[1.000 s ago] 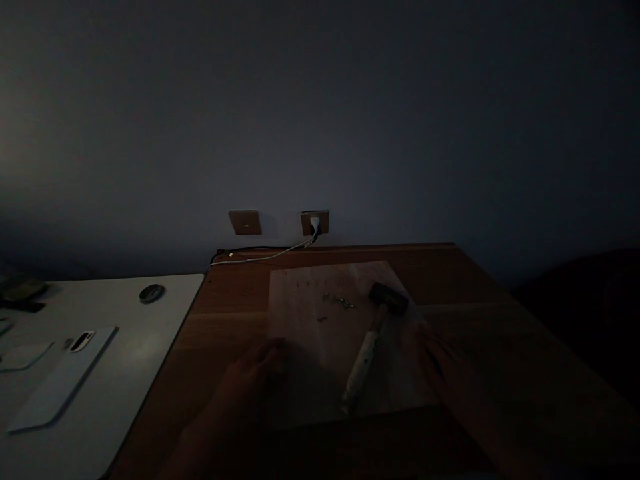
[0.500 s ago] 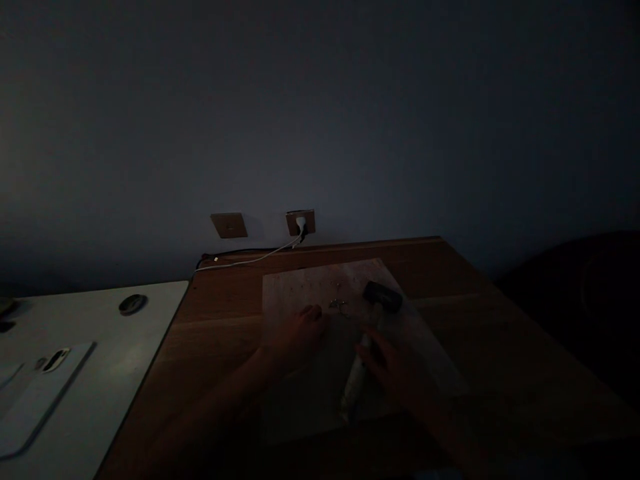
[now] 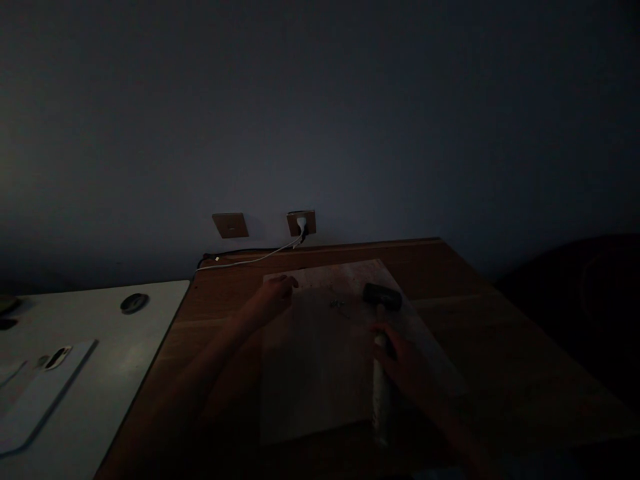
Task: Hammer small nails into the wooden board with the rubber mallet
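Note:
A pale flat board (image 3: 320,360) lies on the wooden table. My right hand (image 3: 403,357) is closed around the light handle of a mallet (image 3: 383,297), whose dark head rests over the board's right side. Over the board's far left corner is my left hand (image 3: 276,293), its fingers curled and pressed together; whatever they may hold is too dark to make out. Between the hands, a small heap of thin metal pieces that look like nails (image 3: 337,305) sits on the board. Tiny dark marks run in a row near its far edge.
The wooden table (image 3: 435,267) meets a grey wall behind. A white plug with a cable (image 3: 301,225) sits in a wall socket. At left, a white table (image 3: 155,320) bears a round dark roll (image 3: 134,303) and a pale flat case (image 3: 50,393).
My left hand has moved from beside the metal pieces to the board's far left corner. The mallet's handle end has swung right with my right hand, while its head stays nearly in place.

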The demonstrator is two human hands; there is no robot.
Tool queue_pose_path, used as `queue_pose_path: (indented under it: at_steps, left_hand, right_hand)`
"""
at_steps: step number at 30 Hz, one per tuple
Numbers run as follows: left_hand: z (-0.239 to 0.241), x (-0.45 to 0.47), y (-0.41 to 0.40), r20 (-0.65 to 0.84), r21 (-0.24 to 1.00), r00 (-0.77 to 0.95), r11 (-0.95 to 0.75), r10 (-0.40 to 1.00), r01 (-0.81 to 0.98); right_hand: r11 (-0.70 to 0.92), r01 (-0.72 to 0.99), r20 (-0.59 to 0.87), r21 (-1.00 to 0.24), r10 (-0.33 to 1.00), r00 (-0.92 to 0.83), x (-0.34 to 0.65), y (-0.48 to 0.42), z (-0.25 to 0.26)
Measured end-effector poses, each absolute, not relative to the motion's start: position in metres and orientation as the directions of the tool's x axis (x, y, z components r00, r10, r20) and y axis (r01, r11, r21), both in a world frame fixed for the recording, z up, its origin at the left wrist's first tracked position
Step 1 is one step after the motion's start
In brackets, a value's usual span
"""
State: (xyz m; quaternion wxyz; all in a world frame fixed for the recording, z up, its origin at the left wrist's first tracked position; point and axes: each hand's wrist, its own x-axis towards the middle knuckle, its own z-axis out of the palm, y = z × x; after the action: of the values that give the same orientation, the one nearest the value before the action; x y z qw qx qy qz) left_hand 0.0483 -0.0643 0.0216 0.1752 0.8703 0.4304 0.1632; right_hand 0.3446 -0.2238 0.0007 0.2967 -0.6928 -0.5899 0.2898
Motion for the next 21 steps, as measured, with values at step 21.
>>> queue_pose_path:
  at_steps: [21]
  left_hand:
    - [0.016,0.03,-0.212,-0.338,0.941,0.205,0.326,0.919,0.09]
  right_hand:
    - [0.364,0.566,0.378,-0.739,0.921,-0.099,0.239,-0.186,0.046]
